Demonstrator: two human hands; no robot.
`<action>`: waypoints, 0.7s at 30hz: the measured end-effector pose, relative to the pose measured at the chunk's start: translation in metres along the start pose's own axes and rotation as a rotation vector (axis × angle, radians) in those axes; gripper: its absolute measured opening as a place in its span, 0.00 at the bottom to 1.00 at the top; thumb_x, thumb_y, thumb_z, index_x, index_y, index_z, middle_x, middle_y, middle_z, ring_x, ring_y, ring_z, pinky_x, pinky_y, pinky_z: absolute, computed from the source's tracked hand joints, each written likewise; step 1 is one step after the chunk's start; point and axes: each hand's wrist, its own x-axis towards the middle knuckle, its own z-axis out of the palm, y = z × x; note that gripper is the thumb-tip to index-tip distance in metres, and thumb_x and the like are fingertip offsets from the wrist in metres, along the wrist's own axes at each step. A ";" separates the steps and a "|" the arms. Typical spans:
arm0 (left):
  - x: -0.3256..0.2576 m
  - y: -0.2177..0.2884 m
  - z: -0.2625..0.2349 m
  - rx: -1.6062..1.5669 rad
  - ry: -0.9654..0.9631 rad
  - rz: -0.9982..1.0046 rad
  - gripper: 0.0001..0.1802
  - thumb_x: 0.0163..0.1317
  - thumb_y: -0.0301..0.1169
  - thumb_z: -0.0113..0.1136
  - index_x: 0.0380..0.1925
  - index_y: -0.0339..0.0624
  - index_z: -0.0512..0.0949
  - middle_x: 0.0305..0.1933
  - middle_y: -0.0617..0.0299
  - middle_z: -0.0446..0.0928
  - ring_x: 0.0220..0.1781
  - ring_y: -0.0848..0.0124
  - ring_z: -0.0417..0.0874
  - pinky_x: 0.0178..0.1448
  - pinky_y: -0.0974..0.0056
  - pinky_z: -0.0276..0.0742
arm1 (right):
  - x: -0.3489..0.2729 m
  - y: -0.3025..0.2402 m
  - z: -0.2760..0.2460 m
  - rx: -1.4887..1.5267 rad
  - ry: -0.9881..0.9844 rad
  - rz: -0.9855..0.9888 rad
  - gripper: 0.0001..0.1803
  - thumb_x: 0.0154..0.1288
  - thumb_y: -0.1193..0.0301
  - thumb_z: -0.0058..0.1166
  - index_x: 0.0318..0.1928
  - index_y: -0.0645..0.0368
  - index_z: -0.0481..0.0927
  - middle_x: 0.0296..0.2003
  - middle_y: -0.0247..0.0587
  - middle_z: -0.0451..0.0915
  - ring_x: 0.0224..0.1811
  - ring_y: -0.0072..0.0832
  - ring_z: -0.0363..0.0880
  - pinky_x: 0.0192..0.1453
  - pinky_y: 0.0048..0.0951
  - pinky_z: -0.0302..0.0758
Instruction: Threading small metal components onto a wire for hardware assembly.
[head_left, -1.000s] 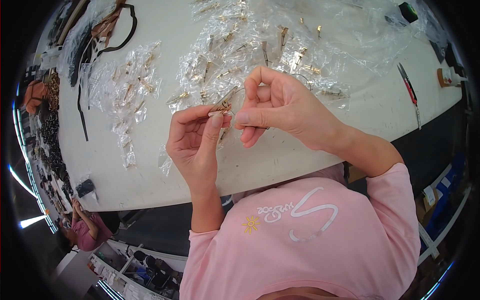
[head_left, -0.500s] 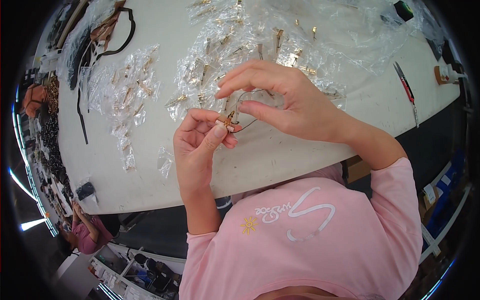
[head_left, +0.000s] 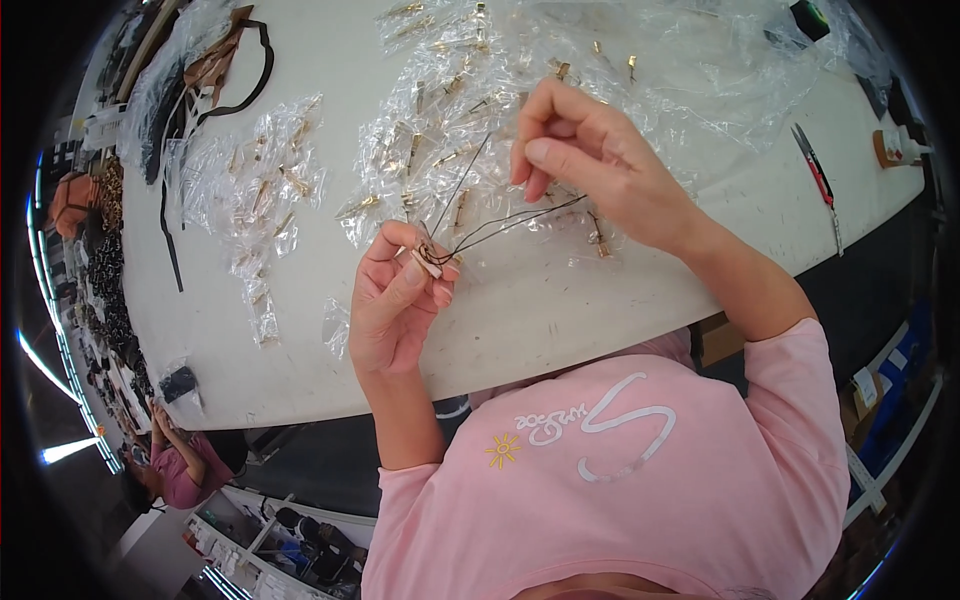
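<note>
Between the thumb and fingers of my left hand (head_left: 392,295) is a small gold and whitish fitting (head_left: 428,262), mostly covered by the fingertips. A thin dark cord (head_left: 515,217) is wound about it and runs in two strands to my right hand (head_left: 605,165), passing out of sight beneath the palm. That hand is raised over the table with its fingers curled in and the thumb against them; its grip on the cord is partly hidden. One loose cord end stands up between the hands. Behind them lie clear plastic bags (head_left: 385,165) holding gold-coloured fittings.
More bagged fittings (head_left: 262,195) lie to the left on the white table (head_left: 560,320). Red-handled snips (head_left: 818,180) and a small bottle (head_left: 893,150) are at the right edge. Dark straps (head_left: 255,80) lie far left. A co-worker (head_left: 185,465) is beyond the left edge.
My right hand has moved up and to the right, its spread fingers curling in. The cord now stretches between the hands, and one end sticks up loose.
</note>
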 end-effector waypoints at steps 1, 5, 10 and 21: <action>-0.001 0.000 0.003 0.040 0.083 0.030 0.10 0.66 0.24 0.58 0.45 0.37 0.72 0.34 0.53 0.82 0.36 0.71 0.84 0.40 0.71 0.79 | 0.001 -0.002 -0.006 0.158 0.058 0.034 0.03 0.71 0.74 0.49 0.41 0.61 0.74 0.34 0.37 0.80 0.40 0.21 0.79 0.44 0.25 0.75; -0.010 0.007 -0.003 0.176 0.208 0.076 0.10 0.67 0.23 0.57 0.47 0.37 0.73 0.36 0.54 0.83 0.36 0.71 0.84 0.43 0.69 0.79 | 0.009 -0.038 -0.022 0.149 0.268 -0.037 0.04 0.67 0.79 0.49 0.40 0.62 0.70 0.33 0.39 0.74 0.35 0.26 0.72 0.44 0.34 0.73; -0.010 0.014 -0.002 0.285 0.245 0.089 0.08 0.67 0.23 0.57 0.45 0.36 0.73 0.38 0.51 0.81 0.34 0.72 0.82 0.41 0.72 0.78 | -0.011 -0.058 -0.106 0.741 0.456 -0.190 0.02 0.70 0.78 0.48 0.41 0.65 0.71 0.46 0.43 0.75 0.39 0.22 0.78 0.45 0.26 0.73; -0.037 0.036 -0.026 0.298 0.297 0.154 0.08 0.67 0.24 0.56 0.45 0.36 0.73 0.38 0.50 0.82 0.34 0.72 0.82 0.41 0.70 0.78 | -0.065 -0.089 -0.189 1.185 0.283 -0.333 0.05 0.69 0.81 0.39 0.44 0.66 0.61 0.36 0.43 0.63 0.40 0.29 0.64 0.48 0.31 0.67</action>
